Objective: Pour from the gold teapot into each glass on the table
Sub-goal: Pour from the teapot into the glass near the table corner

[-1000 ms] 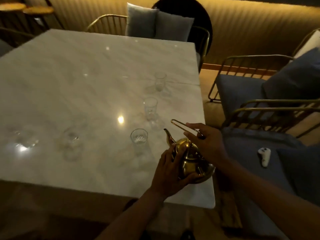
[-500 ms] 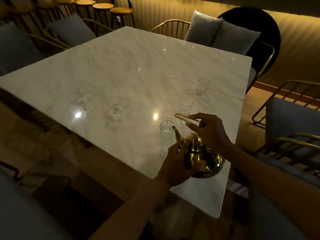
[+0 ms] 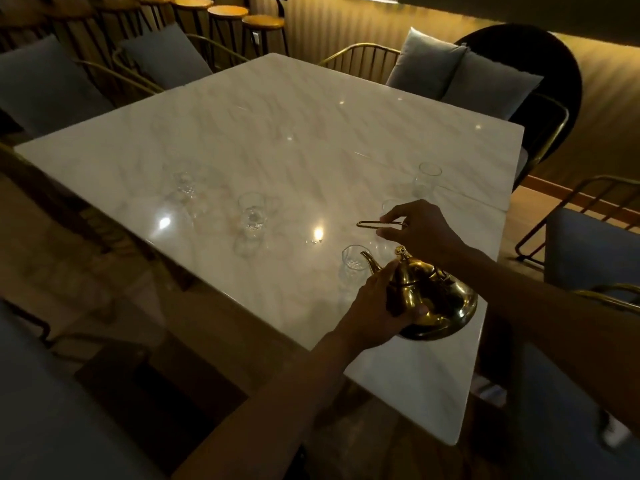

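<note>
A gold teapot [image 3: 438,301] sits near the right front of the marble table [image 3: 277,133], its spout pointing left at a clear glass [image 3: 354,262]. My left hand [image 3: 377,306] grips the pot's left side. Above it, my right hand [image 3: 420,230] pinches the thin wire handle [image 3: 372,224]. Further glasses stand on the table: one far right [image 3: 428,174], one mostly hidden behind my right hand [image 3: 389,206], one in the middle [image 3: 252,214] and one to the left [image 3: 185,185].
Gold-framed chairs with grey cushions [image 3: 450,71] surround the table. Round wooden stools [image 3: 227,12] line the back wall. A blue seat [image 3: 588,247] stands to the right. The table's front edge runs close below the teapot.
The view has swung left and back, showing more of the table. My right hand has lifted the wire handle higher above the pot, uncovering the lid knob. The left hand stays on the pot's side.
</note>
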